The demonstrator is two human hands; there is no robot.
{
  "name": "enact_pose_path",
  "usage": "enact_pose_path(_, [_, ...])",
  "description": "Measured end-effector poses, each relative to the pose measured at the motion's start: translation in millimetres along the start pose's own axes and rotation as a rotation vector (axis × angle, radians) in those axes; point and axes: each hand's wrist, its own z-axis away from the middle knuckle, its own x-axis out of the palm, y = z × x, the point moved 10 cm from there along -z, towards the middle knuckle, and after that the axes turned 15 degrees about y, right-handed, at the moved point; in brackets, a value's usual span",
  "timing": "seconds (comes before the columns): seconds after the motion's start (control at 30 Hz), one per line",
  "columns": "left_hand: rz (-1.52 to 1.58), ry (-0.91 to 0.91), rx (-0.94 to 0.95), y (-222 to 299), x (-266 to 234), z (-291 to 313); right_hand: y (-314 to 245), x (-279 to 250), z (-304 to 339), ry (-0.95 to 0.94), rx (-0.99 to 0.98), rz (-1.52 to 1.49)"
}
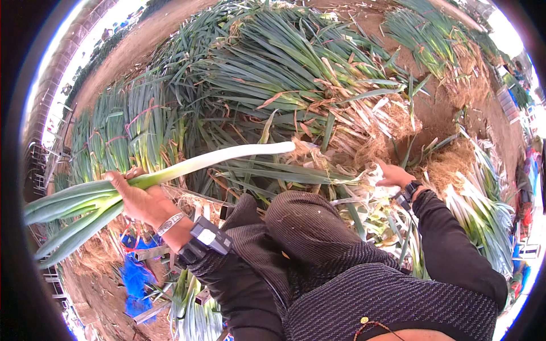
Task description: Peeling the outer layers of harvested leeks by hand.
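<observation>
My left hand (139, 199) is wrapped round a leek (222, 156) where its white shaft turns green. The leaves fan out to the left past my wrist, and the clean white shaft points right, its root end bare of long roots. On the other side, my right hand (393, 175) has its fingers closed at the pale end of a stripped outer leaf (369, 175); its long green part trails to the left under the shaft. Behind both hands lies a big heap of unpeeled leeks (284, 62), their brown roots toward the right.
Tied leek bundles (128, 128) stand at the left. More leeks (478, 210) lie at the right, and another pile (432, 42) at the far right. Peeled scraps (381, 213) litter the ground by my knee. Blue plastic (136, 284) and white-stemmed leeks (193, 310) are at lower left.
</observation>
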Motion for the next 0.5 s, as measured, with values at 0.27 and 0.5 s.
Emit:
enact_pose_path(0.27, [-0.059, -0.146, -0.189, -56, 12, 40, -259, -112, -54, 0.498, -0.554, -0.308])
enact_pose_path(0.5, [-0.045, -0.497, -0.494, -101, 66, 154, -232, -44, -69, 0.389, -0.268, -0.024])
